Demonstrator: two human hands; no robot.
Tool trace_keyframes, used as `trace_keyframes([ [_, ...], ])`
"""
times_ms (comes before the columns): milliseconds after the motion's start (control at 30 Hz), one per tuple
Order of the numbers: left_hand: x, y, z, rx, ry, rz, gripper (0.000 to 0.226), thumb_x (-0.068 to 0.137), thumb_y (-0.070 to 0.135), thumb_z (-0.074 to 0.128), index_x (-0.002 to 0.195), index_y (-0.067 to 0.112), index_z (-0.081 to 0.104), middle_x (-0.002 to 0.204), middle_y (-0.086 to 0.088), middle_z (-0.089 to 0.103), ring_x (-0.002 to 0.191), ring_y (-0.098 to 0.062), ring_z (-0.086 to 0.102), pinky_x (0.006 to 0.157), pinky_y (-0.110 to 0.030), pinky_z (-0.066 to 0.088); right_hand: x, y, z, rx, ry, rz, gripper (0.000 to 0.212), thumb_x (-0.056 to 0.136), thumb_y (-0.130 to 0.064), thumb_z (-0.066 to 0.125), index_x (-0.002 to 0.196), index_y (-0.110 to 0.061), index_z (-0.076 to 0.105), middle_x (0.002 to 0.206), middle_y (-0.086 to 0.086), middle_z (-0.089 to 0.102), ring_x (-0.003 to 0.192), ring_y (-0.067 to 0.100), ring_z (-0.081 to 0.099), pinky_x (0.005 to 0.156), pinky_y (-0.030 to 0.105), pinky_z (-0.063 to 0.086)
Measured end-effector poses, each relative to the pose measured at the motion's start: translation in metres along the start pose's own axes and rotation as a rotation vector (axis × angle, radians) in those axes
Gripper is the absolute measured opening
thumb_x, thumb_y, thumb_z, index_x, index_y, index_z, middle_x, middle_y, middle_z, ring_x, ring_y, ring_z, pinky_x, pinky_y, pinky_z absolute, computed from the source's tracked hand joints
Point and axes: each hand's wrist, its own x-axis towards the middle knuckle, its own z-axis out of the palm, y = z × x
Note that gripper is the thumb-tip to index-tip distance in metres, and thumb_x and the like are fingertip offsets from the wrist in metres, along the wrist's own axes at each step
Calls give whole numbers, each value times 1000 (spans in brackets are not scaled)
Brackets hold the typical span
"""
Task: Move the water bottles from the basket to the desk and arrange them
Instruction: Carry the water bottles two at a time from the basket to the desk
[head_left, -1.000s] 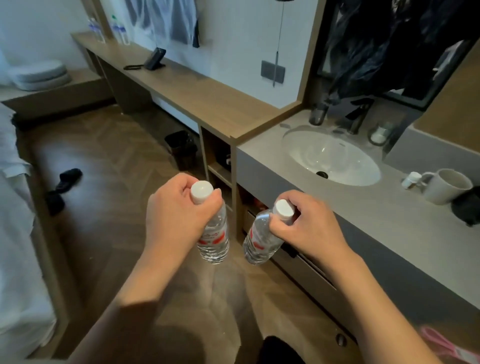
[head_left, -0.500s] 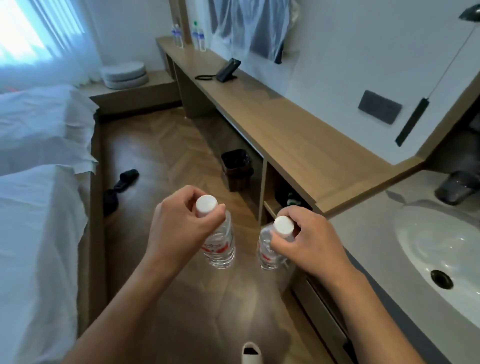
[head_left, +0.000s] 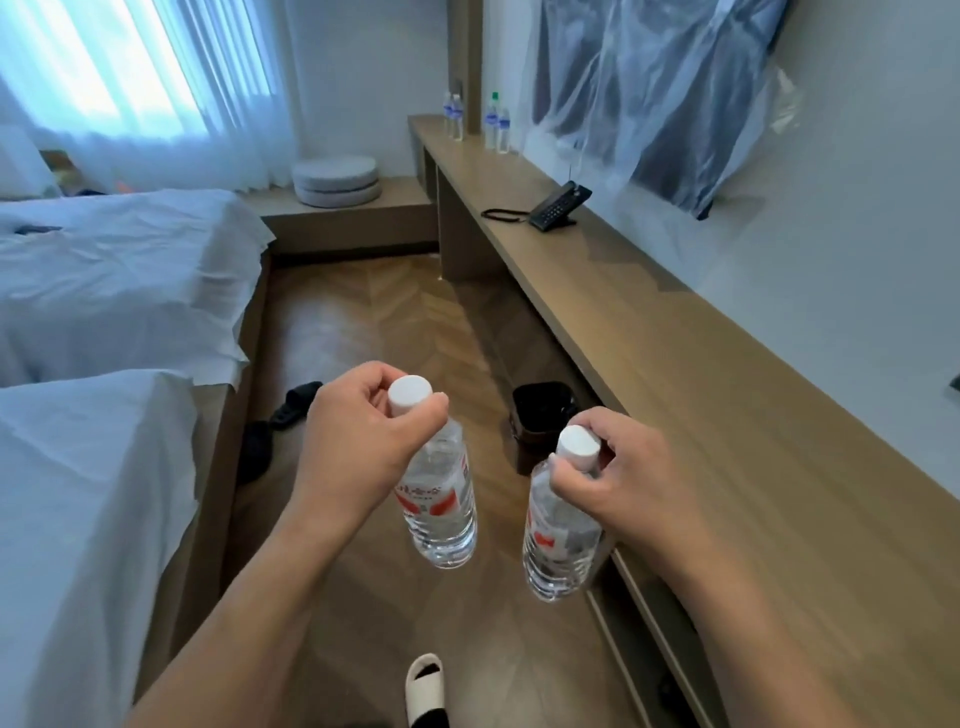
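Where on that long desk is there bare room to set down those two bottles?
The desk is bare along the stretch from the black phone toward the near end. A smaller bare patch lies between the phone and the four bottles at the far end, the only crowded spot.

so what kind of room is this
Most likely a hotel room: two white-sheeted beds, a long wall desk with a phone, and small water bottles lined up at its far end.
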Motion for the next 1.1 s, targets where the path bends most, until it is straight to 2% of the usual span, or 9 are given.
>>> trace_keyframes([
  [133,112,-27,-5,86,-67,30,19,73,30,80,77,17,66,70,8,65,65,-7,62,54,-19,46,102,-8,39,-69,-142,-47,12,74,-32,70,82,-26,63,73,-11,62,67,7,58,56,22,42],
  [233,189,-45,-4,102,-68,78,20,73,33,79,78,21,64,73,10,64,66,-6,62,55,-15,43,176,-12,65,-39,-127,-47,14,73,-36,69,82,-28,62,74,-13,63,69,6,59,54,15,39],
  [400,296,-83,7,76,37,5,18,73,29,81,77,23,64,71,9,65,65,-5,61,56,-18,45,287,-8,100,30,-114,-16,15,70,-36,67,82,-29,61,76,-14,64,71,5,60,56,15,43],
  [567,405,-129,37,67,57,-67,15,74,29,80,75,24,66,69,9,66,64,-4,62,51,-11,43,412,16,143,14,-84,5,12,73,-28,71,78,-27,60,71,-10,63,67,5,58,54,14,38],
  [700,497,-165,57,99,70,-100,14,74,31,78,76,24,66,70,9,67,68,-6,65,57,-20,48,517,32,176,46,-119,-3,15,72,-28,73,75,-26,59,68,-9,61,62,7,56,54,21,41],
  [800,568,-179,68,90,31,-105,15,75,33,79,80,25,66,73,9,68,71,-8,67,61,-25,55,596,36,188,49,-152,-11,16,73,-34,71,79,-28,58,71,-10,62,64,5,57,54,17,39],
  [933,658,-195,81,-5,91,-113,17,74,24,81,76,26,64,66,10,66,62,-2,62,55,-16,48,697,36,204,69,-171,-40,19,75,-41,69,85,-29,59,77,-12,63,71,5,60,57,22,49],
  [1033,717,-215,86,44,128,-71,16,71,27,80,74,27,63,64,14,64,58,-1,59,52,-12,45,761,37,224,47,-200,-43,20,75,-43,68,88,-32,57,80,-13,62,74,5,62,61,22,53],
  [1100,757,-236,90,60,119,-102,15,71,29,80,74,26,65,68,15,65,58,-1,61,50,-12,45,804,42,241,29,-215,-17,20,77,-42,69,90,-32,57,81,-13,62,75,5,62,62,22,55],
])
